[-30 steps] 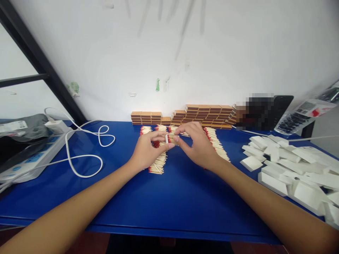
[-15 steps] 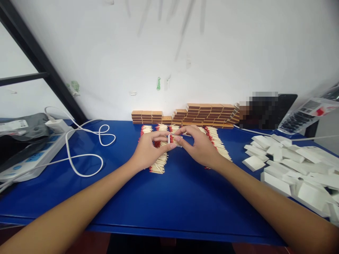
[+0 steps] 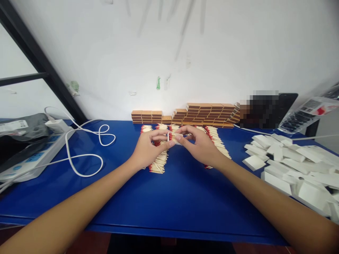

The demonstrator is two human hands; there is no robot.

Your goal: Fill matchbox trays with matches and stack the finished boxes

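Both my hands meet over the middle of the blue table [image 3: 169,197]. My left hand [image 3: 148,150] and my right hand [image 3: 200,146] pinch together a small white matchbox tray [image 3: 172,137] with red-tipped matches in it, fingers closed on its ends. Under and around the hands lie rows of loose red-tipped matches [image 3: 159,164], with another row [image 3: 218,143] to the right. Stacked brown matchbox sleeves [image 3: 203,114] line the wall behind.
A heap of white empty box trays [image 3: 293,169] fills the right side. At left are a white power strip [image 3: 29,158], a looping white cable [image 3: 84,155] and a charger [image 3: 57,125]. A dark phone-like object [image 3: 283,107] leans at the back right.
The hands have stayed in place; the fingers have shifted slightly on the small tray and closed in a little nearer to each other.
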